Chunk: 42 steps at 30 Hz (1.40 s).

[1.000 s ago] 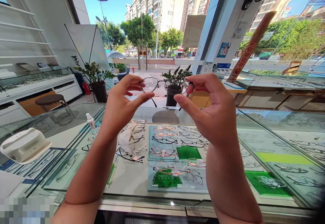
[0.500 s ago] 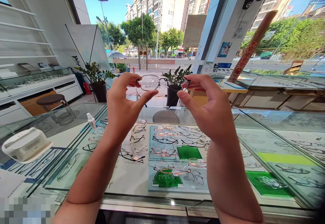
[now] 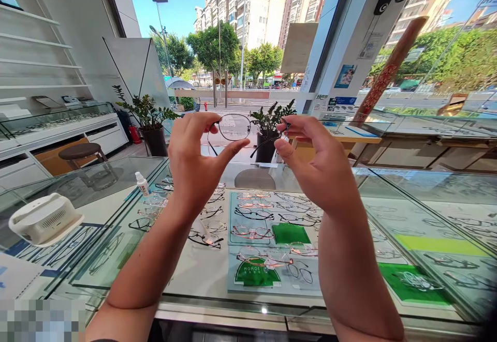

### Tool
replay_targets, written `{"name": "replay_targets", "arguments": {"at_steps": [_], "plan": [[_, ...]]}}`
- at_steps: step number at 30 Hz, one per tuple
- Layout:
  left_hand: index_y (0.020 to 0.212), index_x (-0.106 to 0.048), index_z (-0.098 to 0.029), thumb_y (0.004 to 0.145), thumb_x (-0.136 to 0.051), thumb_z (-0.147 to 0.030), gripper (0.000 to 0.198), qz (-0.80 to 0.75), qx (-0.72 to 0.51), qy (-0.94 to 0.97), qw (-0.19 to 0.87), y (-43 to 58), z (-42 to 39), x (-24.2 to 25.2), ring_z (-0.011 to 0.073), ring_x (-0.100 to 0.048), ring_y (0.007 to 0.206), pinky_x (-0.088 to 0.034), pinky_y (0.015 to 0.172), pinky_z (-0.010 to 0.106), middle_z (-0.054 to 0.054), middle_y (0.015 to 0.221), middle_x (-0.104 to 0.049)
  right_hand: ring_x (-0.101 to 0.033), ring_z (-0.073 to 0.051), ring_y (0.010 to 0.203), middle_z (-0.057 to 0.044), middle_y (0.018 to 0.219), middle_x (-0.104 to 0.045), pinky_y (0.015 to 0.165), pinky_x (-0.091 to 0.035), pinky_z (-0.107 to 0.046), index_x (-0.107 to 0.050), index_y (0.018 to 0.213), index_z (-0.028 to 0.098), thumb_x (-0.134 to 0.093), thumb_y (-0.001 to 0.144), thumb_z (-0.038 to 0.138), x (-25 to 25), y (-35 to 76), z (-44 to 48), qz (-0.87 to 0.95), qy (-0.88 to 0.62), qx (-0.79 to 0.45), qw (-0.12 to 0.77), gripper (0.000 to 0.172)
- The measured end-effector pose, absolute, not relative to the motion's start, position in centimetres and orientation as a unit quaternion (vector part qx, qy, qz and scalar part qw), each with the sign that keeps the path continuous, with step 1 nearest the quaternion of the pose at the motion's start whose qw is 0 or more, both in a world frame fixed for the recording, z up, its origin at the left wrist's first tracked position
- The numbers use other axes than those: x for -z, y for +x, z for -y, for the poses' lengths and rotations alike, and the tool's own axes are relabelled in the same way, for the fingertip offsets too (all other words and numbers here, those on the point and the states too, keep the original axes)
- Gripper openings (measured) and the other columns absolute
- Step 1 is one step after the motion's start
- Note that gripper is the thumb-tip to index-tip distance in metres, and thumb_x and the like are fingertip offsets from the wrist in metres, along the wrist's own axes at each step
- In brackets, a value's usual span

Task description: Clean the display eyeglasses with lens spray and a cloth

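You hold a pair of glasses [image 3: 248, 129] up in front of you with both hands, raised above the glass counter [image 3: 116, 192] and seen against the street window. Your left hand [image 3: 196, 163] pinches the frame at its left end, thumb below and fingers curled over the top of the rim, so it is closed on the glasses. Your right hand [image 3: 318, 168] grips the right end the same way, thumb under and index finger over, also closed on the frame. The left lens shows clearly between your hands; the right lens is partly hidden by your right fingers and by the potted plant [image 3: 269, 124] standing on the counter behind it. The temples hang down and back, thin and dark. Below your forearms, inside the counter, rows of frames [image 3: 254, 212] lie on pale trays, with a green card [image 3: 289, 233] among them and a green sign [image 3: 254, 277] nearer you. Off to your left on the glass stand a small white bottle [image 3: 142, 184] and, farther left, a white box [image 3: 44, 218] with a vented side. A stool [image 3: 79, 151] stands on the floor behind it.
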State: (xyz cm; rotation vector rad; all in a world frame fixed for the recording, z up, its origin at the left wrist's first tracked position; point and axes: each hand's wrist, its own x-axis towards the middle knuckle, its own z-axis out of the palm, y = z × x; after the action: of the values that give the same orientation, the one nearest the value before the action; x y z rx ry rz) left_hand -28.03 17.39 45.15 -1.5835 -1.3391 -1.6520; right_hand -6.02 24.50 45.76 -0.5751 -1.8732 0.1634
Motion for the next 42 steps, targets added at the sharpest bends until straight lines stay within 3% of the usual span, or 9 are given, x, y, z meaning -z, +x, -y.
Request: {"name": "replay_targets", "arguments": {"at_steps": [8,24,35,42], "plan": [[0.113,-0.070,-0.029,0.086,-0.091,-0.058,0.045,0.490,0.593,-0.572,0.285,-27.84,-17.39,-45.15,0.0272,-0.066,0.103,-0.055,0.098,0.046,0.005,0.103,-0.071,-0.073,-0.031,0.120,-0.009,0.132,-0.078,0.109,-0.057,-0.057,-0.068,0.136,0.031,-0.068,0.105,0.043,-45.64,-6.06,-24.41,0.796,-0.246,-0.091,0.545,0.034],[0.114,-0.070,-0.032,0.086,-0.089,-0.060,0.044,0.485,0.598,-0.579,0.268,-27.85,-17.41,-45.05,0.0307,-0.063,0.110,-0.054,0.098,0.049,0.007,0.105,-0.071,-0.072,-0.031,0.121,-0.008,0.134,-0.077,0.112,-0.055,-0.061,-0.066,0.136,0.031,-0.065,0.104,0.041,-45.41,-6.22,-24.37,0.797,-0.252,-0.083,0.542,0.033],[0.109,-0.070,-0.031,0.086,-0.089,-0.062,0.043,0.486,0.583,-0.578,0.299,-27.93,-17.52,-45.34,0.0290,-0.065,0.102,-0.055,0.098,0.049,0.005,0.098,-0.072,-0.072,-0.031,0.114,-0.010,0.128,-0.078,0.107,-0.055,-0.057,-0.067,0.133,0.028,-0.064,0.105,0.043,-45.61,-6.09,-24.32,0.802,-0.262,-0.086,0.530,0.032],[0.112,-0.071,-0.033,0.086,-0.090,-0.058,0.042,0.489,0.582,-0.586,0.281,-27.97,-17.38,-45.40,0.0316,-0.065,0.111,-0.056,0.096,0.050,0.006,0.101,-0.073,-0.073,-0.031,0.114,-0.010,0.129,-0.079,0.105,-0.056,-0.057,-0.066,0.132,0.029,-0.066,0.103,0.043,-45.49,-6.09,-24.38,0.797,-0.265,-0.078,0.537,0.032]]}}
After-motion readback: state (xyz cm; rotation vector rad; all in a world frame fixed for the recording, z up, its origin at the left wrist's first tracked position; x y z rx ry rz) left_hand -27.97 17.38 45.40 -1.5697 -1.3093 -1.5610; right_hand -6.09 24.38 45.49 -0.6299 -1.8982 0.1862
